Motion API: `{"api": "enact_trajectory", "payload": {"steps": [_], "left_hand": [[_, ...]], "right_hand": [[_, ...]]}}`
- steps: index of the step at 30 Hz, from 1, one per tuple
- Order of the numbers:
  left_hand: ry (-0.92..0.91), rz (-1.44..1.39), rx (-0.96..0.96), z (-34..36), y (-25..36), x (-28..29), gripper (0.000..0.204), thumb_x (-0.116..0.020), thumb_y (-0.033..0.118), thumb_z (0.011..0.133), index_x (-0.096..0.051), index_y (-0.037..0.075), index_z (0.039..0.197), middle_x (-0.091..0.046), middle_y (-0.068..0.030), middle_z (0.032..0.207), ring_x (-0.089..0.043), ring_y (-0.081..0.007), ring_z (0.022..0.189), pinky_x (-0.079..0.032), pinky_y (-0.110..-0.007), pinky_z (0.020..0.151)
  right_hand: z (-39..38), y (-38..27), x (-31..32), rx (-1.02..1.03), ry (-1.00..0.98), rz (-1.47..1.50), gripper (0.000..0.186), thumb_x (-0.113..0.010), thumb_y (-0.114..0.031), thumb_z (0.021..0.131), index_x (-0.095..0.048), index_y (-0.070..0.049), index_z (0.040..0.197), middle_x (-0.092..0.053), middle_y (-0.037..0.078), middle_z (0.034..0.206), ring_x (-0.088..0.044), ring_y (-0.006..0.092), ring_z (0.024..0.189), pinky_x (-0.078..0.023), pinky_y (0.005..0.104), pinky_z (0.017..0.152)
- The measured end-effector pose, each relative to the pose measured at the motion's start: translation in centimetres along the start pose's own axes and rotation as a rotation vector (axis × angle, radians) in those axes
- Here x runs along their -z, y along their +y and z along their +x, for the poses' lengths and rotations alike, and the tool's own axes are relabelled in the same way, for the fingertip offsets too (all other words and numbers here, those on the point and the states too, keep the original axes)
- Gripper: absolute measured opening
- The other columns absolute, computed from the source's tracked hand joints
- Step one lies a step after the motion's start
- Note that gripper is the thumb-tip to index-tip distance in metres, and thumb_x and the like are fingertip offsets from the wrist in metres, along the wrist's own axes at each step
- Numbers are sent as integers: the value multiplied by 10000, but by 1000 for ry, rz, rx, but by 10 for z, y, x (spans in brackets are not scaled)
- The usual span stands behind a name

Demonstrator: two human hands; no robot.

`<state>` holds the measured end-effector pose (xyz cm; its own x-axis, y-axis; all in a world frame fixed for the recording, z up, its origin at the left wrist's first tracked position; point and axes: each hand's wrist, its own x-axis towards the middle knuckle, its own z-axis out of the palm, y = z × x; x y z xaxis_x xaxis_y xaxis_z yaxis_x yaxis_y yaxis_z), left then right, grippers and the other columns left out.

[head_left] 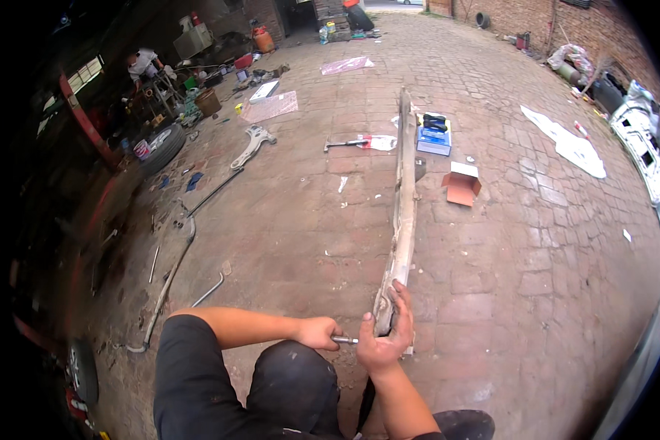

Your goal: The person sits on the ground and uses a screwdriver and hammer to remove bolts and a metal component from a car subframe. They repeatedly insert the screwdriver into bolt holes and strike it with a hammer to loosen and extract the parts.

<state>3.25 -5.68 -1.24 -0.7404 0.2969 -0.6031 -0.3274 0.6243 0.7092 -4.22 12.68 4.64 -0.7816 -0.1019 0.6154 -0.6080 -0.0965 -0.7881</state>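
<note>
Person's left hand (pixel 320 334): curled tightly around a slim silver metal tool (pixel 344 339) | right hand (pixel 386 343): thumb and fingers clasping the near end of a long, whitish-grey metal beam (pixel 405 213) | beam: stretching ahead over reddish-brown brick paving (pixel 308 242)

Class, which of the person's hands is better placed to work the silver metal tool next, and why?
Probably the left hand: it grips the silver metal tool, while the right hand cups the long metal beam.

Your left hand (pixel 317 334) around a metal tool (pixel 346 340), right hand (pixel 386 347) against a long beam (pixel 405 227), lower centre of frame.
</note>
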Motion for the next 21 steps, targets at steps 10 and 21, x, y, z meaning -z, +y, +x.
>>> {"api": "enact_trajectory", "payload": {"steps": [10, 21], "left_hand": [[-13, 54, 39, 2, 7, 7, 211, -661, 214, 794, -655, 5, 822, -624, -107, 637, -610, -217, 607, -473, -396, 599], [-72, -49, -4, 16, -7, -6, 212, -662, 186, 795, -663, -11, 872, -624, -120, 656, -617, -208, 625, -484, -384, 607]], "right_hand": [[-1, 4, -1, -16, 64, 16, 478, -666, -39, 797, -549, 103, 1238, -552, 285, 1338, -544, 431, 1258, -415, 480, 1076], [1, -7, 16, -26, 4, -68, 479, -661, -53, 806, -536, 109, 1238, -550, 305, 1336, -545, 428, 1262, -416, 482, 1079]]}}
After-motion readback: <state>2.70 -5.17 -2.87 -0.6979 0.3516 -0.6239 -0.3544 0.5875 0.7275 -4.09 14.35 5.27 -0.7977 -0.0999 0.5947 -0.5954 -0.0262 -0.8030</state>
